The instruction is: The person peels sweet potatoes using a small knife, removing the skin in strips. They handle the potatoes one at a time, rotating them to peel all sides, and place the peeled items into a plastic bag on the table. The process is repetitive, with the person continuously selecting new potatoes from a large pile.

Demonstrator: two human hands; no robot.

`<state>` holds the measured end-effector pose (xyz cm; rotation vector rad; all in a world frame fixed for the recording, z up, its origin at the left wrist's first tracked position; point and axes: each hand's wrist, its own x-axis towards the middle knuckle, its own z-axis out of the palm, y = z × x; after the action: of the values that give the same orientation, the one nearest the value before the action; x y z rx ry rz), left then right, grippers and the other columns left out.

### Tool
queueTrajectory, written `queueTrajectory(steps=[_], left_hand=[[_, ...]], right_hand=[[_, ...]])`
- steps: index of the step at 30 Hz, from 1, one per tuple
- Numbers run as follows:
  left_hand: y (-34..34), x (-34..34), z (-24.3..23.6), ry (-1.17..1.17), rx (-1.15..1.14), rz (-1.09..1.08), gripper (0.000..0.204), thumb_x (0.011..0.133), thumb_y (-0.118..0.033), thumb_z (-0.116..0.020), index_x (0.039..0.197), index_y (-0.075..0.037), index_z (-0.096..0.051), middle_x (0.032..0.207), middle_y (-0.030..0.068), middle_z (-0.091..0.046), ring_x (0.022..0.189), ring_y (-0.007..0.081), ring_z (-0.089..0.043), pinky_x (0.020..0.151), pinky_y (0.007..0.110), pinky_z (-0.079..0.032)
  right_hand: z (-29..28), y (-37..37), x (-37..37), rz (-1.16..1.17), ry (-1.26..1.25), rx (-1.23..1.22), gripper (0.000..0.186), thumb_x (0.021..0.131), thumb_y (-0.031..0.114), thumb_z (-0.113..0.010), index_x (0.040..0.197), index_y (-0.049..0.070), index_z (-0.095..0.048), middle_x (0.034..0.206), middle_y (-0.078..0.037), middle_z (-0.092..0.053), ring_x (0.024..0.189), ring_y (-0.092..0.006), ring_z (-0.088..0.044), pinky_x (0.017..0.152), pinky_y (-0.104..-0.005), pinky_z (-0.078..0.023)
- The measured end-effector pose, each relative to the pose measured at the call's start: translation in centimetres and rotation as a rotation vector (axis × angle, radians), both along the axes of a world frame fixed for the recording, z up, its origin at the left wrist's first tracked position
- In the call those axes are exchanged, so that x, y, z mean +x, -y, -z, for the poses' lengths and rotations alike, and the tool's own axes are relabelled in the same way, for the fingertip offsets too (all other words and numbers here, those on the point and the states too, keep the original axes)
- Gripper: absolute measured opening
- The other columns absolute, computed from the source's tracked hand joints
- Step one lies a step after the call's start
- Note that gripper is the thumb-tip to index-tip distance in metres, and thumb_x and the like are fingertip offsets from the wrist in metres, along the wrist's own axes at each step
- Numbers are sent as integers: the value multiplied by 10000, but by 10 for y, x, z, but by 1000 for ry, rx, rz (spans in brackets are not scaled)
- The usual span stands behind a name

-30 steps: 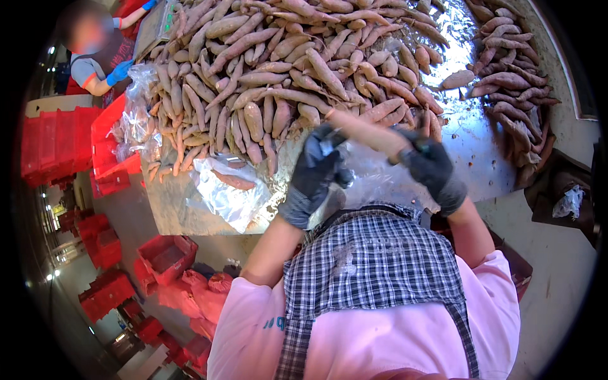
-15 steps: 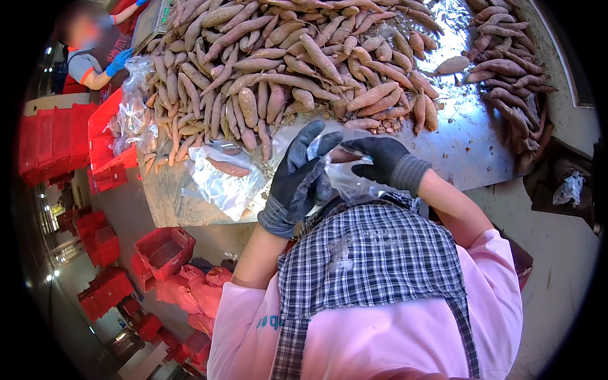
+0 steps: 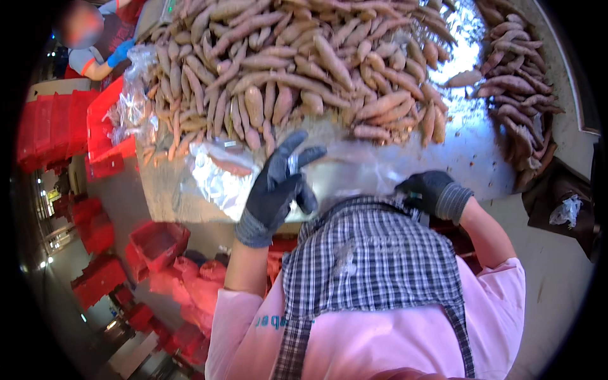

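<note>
My left hand (image 3: 275, 190), in a dark work glove with a grey cuff, has its fingers spread apart at the table's near edge. My right hand (image 3: 437, 193), gloved alike, is farther right with its fingers curled. Between them a clear plastic bag (image 3: 364, 174) is smeared by motion. Its right end reaches my right fingertips, and whether it touches the left glove is unclear. Left of my left hand, a reddish sweet potato (image 3: 231, 166) lies on clear plastic bags (image 3: 221, 193). A large heap of sweet potatoes (image 3: 285, 69) fills the table beyond.
Another row of sweet potatoes (image 3: 516, 82) lines the metal table's (image 3: 481, 149) right side. A red crate (image 3: 101, 126) with clear bags stands at the left, with more red crates (image 3: 158, 247) below. A co-worker's blue-gloved hand (image 3: 119, 54) shows at the far left.
My right hand has drawn away to the right and nearer, and the clear bag stretches between the hands. My left hand has shifted slightly left. The sweet potato by my right hand no longer shows there.
</note>
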<state>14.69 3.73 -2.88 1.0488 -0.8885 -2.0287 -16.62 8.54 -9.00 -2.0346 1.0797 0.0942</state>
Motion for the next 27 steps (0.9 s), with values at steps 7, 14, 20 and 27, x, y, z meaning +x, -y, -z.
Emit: queueTrajectory(steps=[7, 14, 20, 27], left_hand=[[21, -15, 20, -31, 149, -36, 544, 865, -71, -509, 1360, -56, -287, 1206, 237, -511, 489, 109, -547, 414, 204, -412], [33, -21, 35, -66, 222, -50, 520, 877, -110, -524, 1350, -48, -319, 1165, 197, -556, 527, 88, -550, 462, 180, -432], [53, -32, 42, -109, 248, 1, 495, 897, -114, -474, 1361, -48, -312, 1172, 192, -553, 538, 92, -553, 469, 188, -433], [57, -21, 65, -94, 274, -91, 500, 886, -161, -540, 1340, -66, -352, 1152, 156, -555, 546, 58, -529, 482, 165, -426]], right_hand=[[17, 102, -10, 589, 327, -64, 248, 879, 110, -535, 1110, 38, -591, 892, -53, -644, 785, -119, -572, 725, -272, -472], [50, 258, 22, 691, 297, -598, 400, 834, 306, -606, 1174, 104, -547, 1057, -184, -588, 974, -354, -565, 843, -401, -446], [51, 375, 48, 736, 61, -456, 531, 782, 364, -639, 1236, 140, -478, 1215, -180, -503, 1024, -386, -547, 870, -431, -455], [94, 246, 43, 136, 219, -708, 272, 817, 83, -482, 1065, 155, -568, 1259, -96, -493, 1009, -345, -555, 810, -400, -491]])
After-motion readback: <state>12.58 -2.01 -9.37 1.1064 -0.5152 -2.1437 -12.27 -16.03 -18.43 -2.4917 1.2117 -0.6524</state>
